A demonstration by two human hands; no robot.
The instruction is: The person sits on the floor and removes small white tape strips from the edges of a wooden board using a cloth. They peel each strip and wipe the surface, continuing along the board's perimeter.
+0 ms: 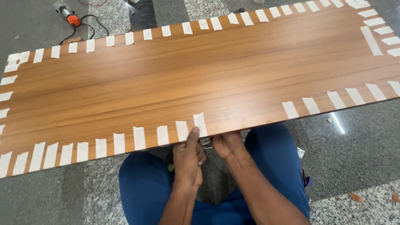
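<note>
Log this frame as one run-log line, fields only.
left hand: thumb pressing tape strip on wood panel near edge | right hand: at edge, contact unclear | power tool: floor, far

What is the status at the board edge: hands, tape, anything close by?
Left hand thumb pressing a tape strip on the wooden board. Right hand beneath the edge. Orange tool far off.

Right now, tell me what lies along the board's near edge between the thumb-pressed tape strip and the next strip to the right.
Head view: bare wood edge on the board between that strip under the left hand and the next strip.

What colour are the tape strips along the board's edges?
White tape strips, on a brown wood-grain board; head view.
</note>
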